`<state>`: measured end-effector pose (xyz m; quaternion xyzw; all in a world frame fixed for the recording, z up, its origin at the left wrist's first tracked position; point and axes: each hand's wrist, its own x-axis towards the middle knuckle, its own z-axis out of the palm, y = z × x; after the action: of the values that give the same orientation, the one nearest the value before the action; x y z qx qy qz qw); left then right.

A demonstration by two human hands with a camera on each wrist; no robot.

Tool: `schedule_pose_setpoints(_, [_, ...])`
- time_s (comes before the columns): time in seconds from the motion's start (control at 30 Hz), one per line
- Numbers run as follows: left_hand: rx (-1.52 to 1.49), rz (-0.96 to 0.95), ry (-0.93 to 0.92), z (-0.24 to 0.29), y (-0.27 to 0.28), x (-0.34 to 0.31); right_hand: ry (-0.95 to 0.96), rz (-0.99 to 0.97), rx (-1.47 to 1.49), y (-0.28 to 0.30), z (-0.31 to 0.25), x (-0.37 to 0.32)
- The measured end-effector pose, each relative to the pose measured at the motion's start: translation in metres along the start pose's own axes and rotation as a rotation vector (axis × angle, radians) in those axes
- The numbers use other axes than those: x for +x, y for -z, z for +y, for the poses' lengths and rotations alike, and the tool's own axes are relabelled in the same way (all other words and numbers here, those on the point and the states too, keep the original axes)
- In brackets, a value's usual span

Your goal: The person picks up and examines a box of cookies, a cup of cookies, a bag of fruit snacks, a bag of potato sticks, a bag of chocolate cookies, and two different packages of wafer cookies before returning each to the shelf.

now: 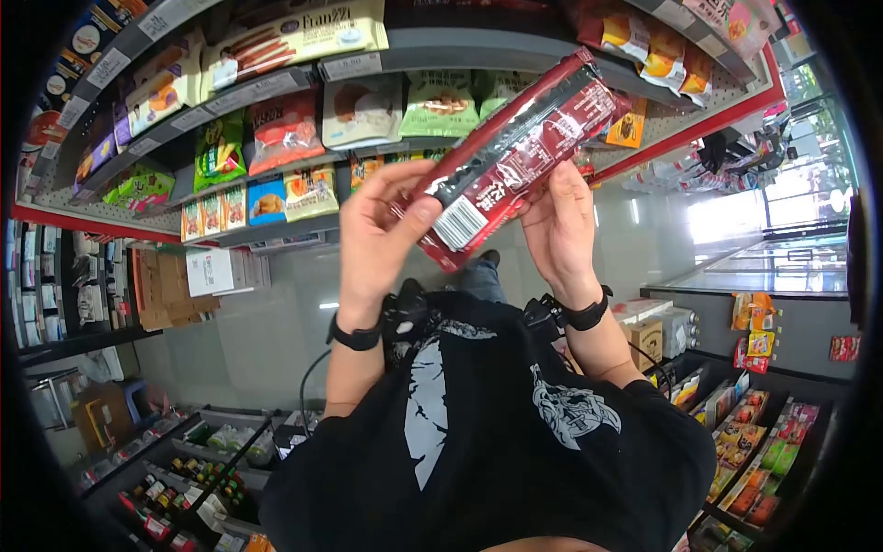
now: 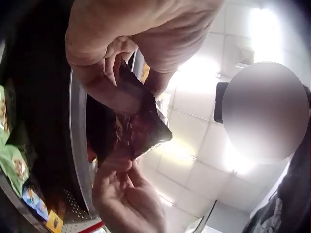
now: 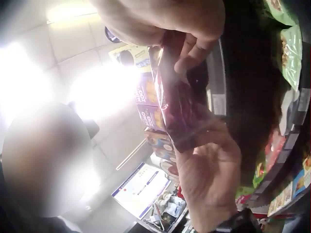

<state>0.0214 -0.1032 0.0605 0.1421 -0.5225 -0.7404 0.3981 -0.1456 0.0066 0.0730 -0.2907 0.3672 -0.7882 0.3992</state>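
Observation:
A long, flat dark red snack packet [image 1: 536, 147] is held up in front of the shelves, tilted with its far end to the upper right. Its printed back, with a white barcode [image 1: 460, 225] near the lower end, faces up. My left hand [image 1: 375, 235] grips that lower left end, thumb on top beside the barcode and fingers underneath. At the right edge my right hand [image 1: 563, 230] holds the packet, thumb along the side and fingertips hidden beneath. The right wrist view shows the right hand's curled fingers [image 3: 187, 56] against the packet's underside.
Curved shelves hold bagged snacks, among them a red bag [image 1: 283, 133] and a Franzzi packet [image 1: 299, 41]. Low racks of goods [image 1: 745, 442] stand behind at the right. Cardboard boxes [image 1: 170, 290] sit on the floor to the left.

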Motion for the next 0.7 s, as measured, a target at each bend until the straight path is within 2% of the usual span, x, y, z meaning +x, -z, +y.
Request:
schedule_pose_setpoints(0.03, [0.018, 0.017, -0.002, 0.003, 0.002, -0.001, 0.0, -0.049, -0.003, 0.002, 0.0, -0.003])
schedule_pose_setpoints(0.33, [0.181, 0.011, -0.049, 0.022, 0.012, -0.007, -0.017, -0.026, -0.154, 0.003, 0.006, -0.028])
schedule_pose_setpoints(0.53, [0.149, 0.01, -0.038, 0.019, 0.016, -0.01, -0.065, -0.07, -0.143, 0.009, 0.007, -0.035])
schedule_pose_setpoints(0.6, [0.165, -0.013, -0.029, 0.021, 0.017, -0.012, 0.08, 0.052, -0.272, 0.006, -0.001, -0.027])
schedule_pose_setpoints(0.67, [0.097, -0.391, 0.22, 0.026, 0.018, -0.014, 0.043, -0.044, -0.325, 0.003, -0.025, -0.01])
schedule_pose_setpoints(0.7, [0.093, -0.435, 0.267, 0.025, 0.013, -0.015, -0.072, -0.181, -0.427, 0.0, -0.041, -0.001])
